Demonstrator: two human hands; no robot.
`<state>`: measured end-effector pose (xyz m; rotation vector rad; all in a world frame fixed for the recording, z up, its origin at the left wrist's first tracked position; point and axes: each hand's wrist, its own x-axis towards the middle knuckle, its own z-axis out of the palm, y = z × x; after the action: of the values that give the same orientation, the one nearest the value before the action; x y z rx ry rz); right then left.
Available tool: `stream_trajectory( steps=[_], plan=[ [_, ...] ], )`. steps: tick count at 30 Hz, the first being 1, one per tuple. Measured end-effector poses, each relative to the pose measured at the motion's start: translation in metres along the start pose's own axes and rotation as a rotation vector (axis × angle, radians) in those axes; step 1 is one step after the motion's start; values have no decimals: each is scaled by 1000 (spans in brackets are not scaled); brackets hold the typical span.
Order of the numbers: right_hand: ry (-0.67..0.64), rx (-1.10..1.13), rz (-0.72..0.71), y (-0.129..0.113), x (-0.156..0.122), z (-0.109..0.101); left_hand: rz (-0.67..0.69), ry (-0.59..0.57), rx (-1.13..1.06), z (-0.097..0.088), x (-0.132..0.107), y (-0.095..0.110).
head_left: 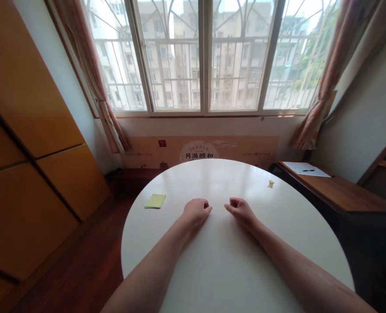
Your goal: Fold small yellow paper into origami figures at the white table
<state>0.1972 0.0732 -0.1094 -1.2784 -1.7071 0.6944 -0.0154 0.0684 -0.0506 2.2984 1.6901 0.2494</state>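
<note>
A round white tabletop [219, 261] stands before a barred window [173, 56]. The left hand [196, 211] and right hand [240, 210] rest near its middle, fingers curled into fists with nothing showing in them. A yellow note pad [155, 201] lies just left of the left hand. A small yellow scrap [270, 184] sits farther off, beyond the right hand.

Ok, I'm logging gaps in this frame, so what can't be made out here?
Head view, left hand and right hand: closed fists on the table; their curl hides whether anything is inside.
Head view, small yellow object: too small to identify.
Head view, paper on the side desk: any writing too small to read.
Head view, printed board under the window: lower part hidden by the table's edge.
</note>
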Motion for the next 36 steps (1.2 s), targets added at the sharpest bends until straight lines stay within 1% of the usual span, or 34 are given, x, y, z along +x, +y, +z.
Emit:
stream_trajectory(
  steps=[3, 7, 16, 27, 36],
  plan=[
    [9, 38, -31, -1, 0, -1, -14, -16, -4, 4, 1, -3],
    [19, 73, -37, -8, -1, -3, -18, -25, -7, 6, 2, -4],
    [-6, 86, -14, -16, -2, -8, -13, -14, -38, -1, 0, -2],
    [-73, -18, 48, -14, 3, -14, 29, 91, -69, -2, 14, -5],
    [-61, 30, 50, -12, 5, -13, 22, 91, -107, -7, 13, -4]
  ],
)
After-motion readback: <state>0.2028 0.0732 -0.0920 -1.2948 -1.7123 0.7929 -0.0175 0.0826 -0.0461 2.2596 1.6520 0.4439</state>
